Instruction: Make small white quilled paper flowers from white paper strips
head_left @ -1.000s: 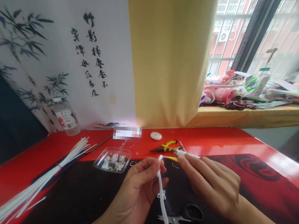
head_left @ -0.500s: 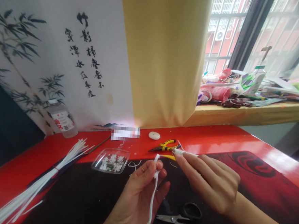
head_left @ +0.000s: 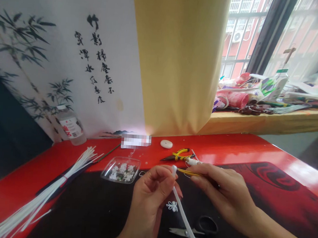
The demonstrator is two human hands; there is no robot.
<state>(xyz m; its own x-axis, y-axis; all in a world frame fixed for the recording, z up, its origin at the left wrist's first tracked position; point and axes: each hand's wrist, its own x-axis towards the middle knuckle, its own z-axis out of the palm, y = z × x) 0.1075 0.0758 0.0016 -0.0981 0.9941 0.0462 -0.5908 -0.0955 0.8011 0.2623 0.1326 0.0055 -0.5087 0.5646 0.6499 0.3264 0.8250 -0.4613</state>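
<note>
My left hand (head_left: 154, 191) pinches a white strip (head_left: 183, 213) near its folded upper end, and the strip trails down to the right. In my right hand (head_left: 222, 188) are thin golden tweezers (head_left: 189, 172), whose tips touch the top of the strip. A small white knotted flower (head_left: 172, 206) shows just below my left fingertips, against the dark mat. Black-handled scissors (head_left: 187, 232) lie partly open beneath the hands, with the strip crossing over them. Behind my right fingers is a white thread spool (head_left: 192, 161).
Yellow-handled pliers (head_left: 180, 155) and a pale oval object (head_left: 166, 144) lie beyond the hands. A clear dish (head_left: 121, 170) of white flowers, a bundle of white strips (head_left: 62, 179) and a bottle (head_left: 70, 126) are at left. Cluttered supplies (head_left: 255, 95) line the windowsill.
My right hand now holds the golden tweezers at the strip's top. The strip in my left hand hangs farther right, and the white knotted flower has come into view. The view has shifted slightly.
</note>
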